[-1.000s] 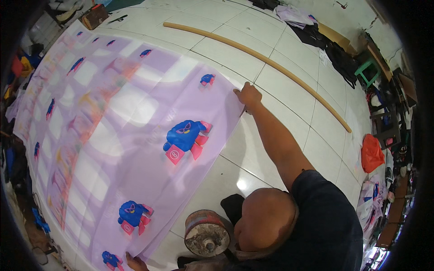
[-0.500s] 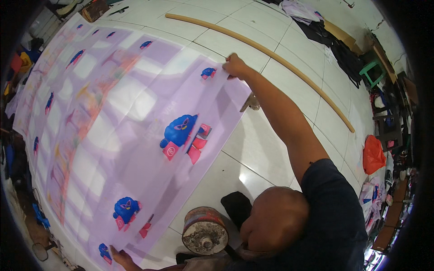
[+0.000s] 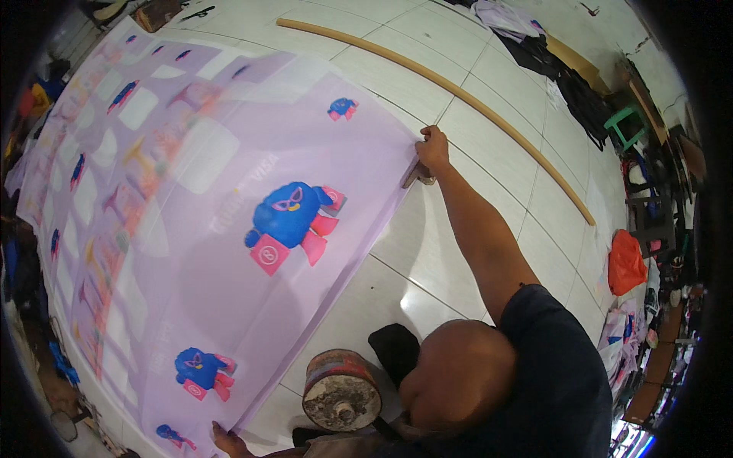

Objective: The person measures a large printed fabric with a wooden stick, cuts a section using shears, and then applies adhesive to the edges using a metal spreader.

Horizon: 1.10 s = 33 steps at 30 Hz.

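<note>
A large lilac printed cloth point(image 3: 229, 290) with blue cartoon figures and white patches spreads over the tiled floor. At its far right corner, my right hand point(image 3: 434, 149) is closed, pinching the edge. My left hand point(image 3: 229, 441), low in the picture and partly cut off, is closed on the near end of the same edge. Between the hands the edge runs fairly straight, and the cloth's upper part looks lifted and sheer. Beside my right hand lies a small metal-looking piece point(image 3: 420, 176), partly hidden by the cloth.
Right of the cloth stands a round, worn drum-like weight point(image 3: 343, 391) with a knob, next to my bare knee point(image 3: 458, 374) and a black item point(image 3: 395, 353). Beyond lies a long tan pole point(image 3: 458, 91). An orange bag point(image 3: 626, 263) and green stool point(image 3: 628, 126) stand at right.
My right hand has moved toward me and rightward with the cloth corner; my left hand has shifted slightly right. The cloth's fold by the edge has opened out, showing the figures whole.
</note>
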{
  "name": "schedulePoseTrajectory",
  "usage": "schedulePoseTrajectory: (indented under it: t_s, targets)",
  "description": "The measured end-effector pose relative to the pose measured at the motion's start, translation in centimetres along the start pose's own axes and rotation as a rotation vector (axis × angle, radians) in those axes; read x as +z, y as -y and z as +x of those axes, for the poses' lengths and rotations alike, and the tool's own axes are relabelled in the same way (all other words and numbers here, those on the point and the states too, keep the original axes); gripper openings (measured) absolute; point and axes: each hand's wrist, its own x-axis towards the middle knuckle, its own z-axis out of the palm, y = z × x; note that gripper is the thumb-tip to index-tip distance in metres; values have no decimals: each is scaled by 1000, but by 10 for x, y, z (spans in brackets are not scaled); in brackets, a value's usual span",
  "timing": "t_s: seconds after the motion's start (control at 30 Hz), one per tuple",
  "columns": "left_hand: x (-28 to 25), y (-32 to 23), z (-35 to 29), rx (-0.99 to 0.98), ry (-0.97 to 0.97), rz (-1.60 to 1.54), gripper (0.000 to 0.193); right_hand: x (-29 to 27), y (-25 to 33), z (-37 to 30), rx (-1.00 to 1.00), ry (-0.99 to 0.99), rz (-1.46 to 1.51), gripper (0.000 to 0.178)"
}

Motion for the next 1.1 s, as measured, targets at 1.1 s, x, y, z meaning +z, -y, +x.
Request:
schedulePoseTrajectory:
  t_s: [1.1]
  targets:
    - [30,-17,-15,346,-292,258,56,25,92,-131,-515,602,-643,76]
